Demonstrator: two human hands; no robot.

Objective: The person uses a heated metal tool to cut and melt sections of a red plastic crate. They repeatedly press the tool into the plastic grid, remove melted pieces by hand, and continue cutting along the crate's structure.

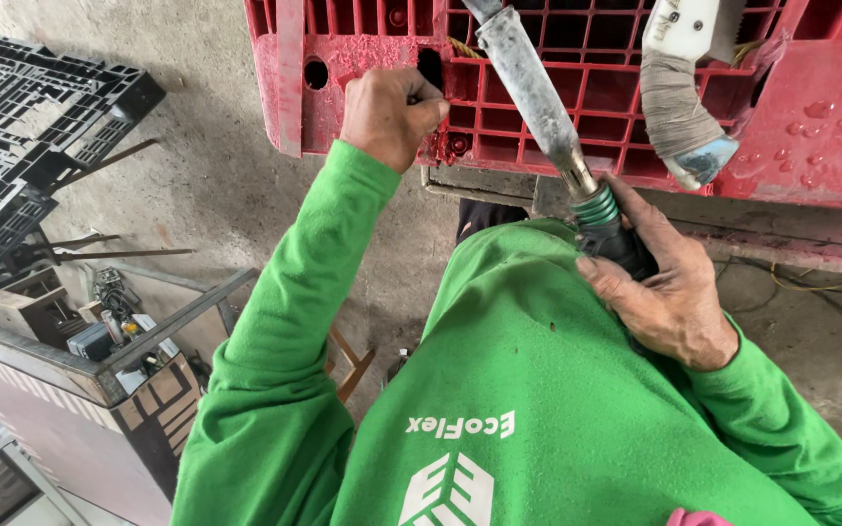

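Red plastic pallet [577, 88] under repair: left hand [392, 112] pinches its broken rib, right hand [669, 292] grips heat tool [548, 107]. Next, judging by this, nozzle must meet the crack

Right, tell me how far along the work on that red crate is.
Done: nothing I can confirm; the red plastic crate shows no clearly finished patch. In hand: the left hand presses against a ragged spot on the crate's grid, and the right hand grips a heat tool whose metal barrel lies against the crate. Left: that ragged spot beside the left hand looks unfinished.
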